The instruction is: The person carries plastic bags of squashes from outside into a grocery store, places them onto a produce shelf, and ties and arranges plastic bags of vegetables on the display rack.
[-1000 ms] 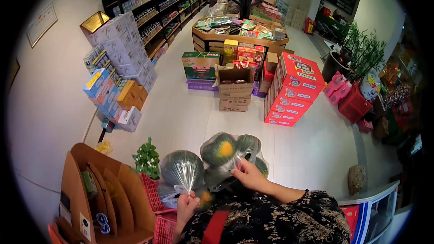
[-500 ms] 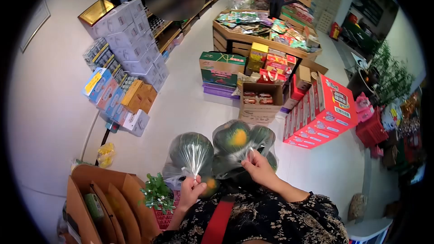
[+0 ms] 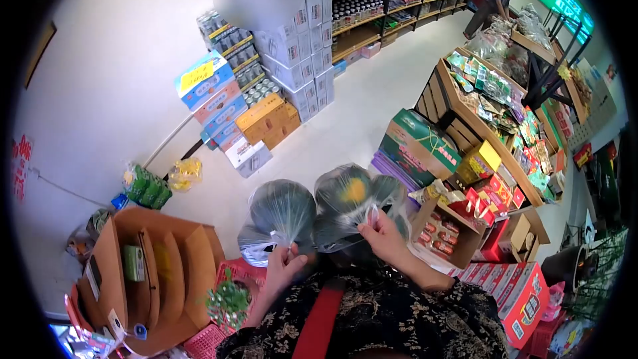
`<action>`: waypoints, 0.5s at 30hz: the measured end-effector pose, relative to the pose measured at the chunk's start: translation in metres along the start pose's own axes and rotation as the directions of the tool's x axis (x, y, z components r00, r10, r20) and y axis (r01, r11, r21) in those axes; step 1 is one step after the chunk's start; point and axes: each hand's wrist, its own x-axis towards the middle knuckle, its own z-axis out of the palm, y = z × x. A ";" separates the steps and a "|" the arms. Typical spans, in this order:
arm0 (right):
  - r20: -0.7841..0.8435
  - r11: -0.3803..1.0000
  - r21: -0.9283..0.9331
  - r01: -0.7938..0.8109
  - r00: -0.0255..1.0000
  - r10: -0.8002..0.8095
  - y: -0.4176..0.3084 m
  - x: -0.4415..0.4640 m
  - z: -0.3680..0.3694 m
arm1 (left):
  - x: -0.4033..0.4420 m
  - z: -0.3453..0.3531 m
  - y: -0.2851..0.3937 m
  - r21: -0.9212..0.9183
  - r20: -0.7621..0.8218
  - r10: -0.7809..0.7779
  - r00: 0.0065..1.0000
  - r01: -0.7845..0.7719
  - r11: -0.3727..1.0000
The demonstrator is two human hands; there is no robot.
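My left hand (image 3: 286,267) is closed on the gathered neck of a clear plastic bag (image 3: 282,209) holding large, round, dark green squashes. My right hand (image 3: 384,234) pinches the top of a second clear bag (image 3: 345,194). Inside that one are several dark green squashes, one with a yellow-orange patch. Both bags hang side by side in front of my body. Below my left hand, a small leafy plant (image 3: 229,302) stands by a pink basket (image 3: 242,271).
At lower left is a brown cardboard display (image 3: 193,252) with dividers. Stacked white cartons (image 3: 306,46) and drink boxes line the wall. On the right stand a green gift box (image 3: 419,143), red cartons (image 3: 525,306) and a wooden produce stand (image 3: 458,106). A person (image 3: 495,6) bends at the back.
My view has swung left, so the shelves and wall boxes now sit nearer the middle and the red cartons lower right. Both hands still hold their bags.
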 end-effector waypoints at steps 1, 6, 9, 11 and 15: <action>-0.017 0.999 -0.031 0.015 1.000 -0.016 -0.007 0.033 -0.002 | 0.031 -0.008 0.003 -0.004 -0.011 0.001 1.000 -0.001 1.000; -0.076 0.999 0.019 0.042 0.996 -0.040 -0.035 0.168 -0.019 | 0.176 -0.032 0.056 -0.027 0.103 0.035 0.994 -0.032 0.999; -0.180 1.000 -0.017 -0.005 0.984 0.002 -0.042 0.232 -0.037 | 0.261 -0.031 0.086 -0.048 0.150 0.020 0.988 -0.013 0.999; -0.235 0.999 -0.037 0.019 0.972 -0.027 -0.052 0.273 -0.054 | 0.319 -0.026 0.109 0.005 0.196 -0.005 0.981 0.004 1.000; -0.311 0.998 -0.055 0.027 0.949 -0.042 -0.051 0.367 -0.102 | 0.438 0.005 0.137 -0.009 0.229 0.003 0.973 -0.001 1.000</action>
